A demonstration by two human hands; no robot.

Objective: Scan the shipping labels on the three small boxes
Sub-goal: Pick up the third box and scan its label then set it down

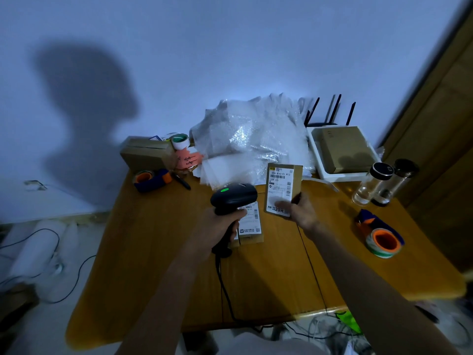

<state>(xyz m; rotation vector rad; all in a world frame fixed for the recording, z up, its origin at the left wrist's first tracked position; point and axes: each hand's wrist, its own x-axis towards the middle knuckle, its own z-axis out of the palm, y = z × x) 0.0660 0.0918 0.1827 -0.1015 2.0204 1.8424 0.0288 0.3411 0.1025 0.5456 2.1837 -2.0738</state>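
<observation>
My left hand (222,228) grips the handle of a black barcode scanner (233,197) with a green light lit on top, its cable trailing toward me. My right hand (300,212) holds a small cardboard box (282,185) upright by its lower edge, its white shipping label facing me, just right of the scanner head. A second small labelled box (250,226) lies flat on the wooden table (153,252), partly hidden behind the scanner and my left hand. I cannot make out a third small labelled box.
A heap of bubble wrap (250,139) fills the back. A brown box (147,153), tape roll (180,140) and tape dispenser (151,179) sit back left. A white tray with a carton (343,149), two glass bottles (378,185) and another tape dispenser (381,239) stand right.
</observation>
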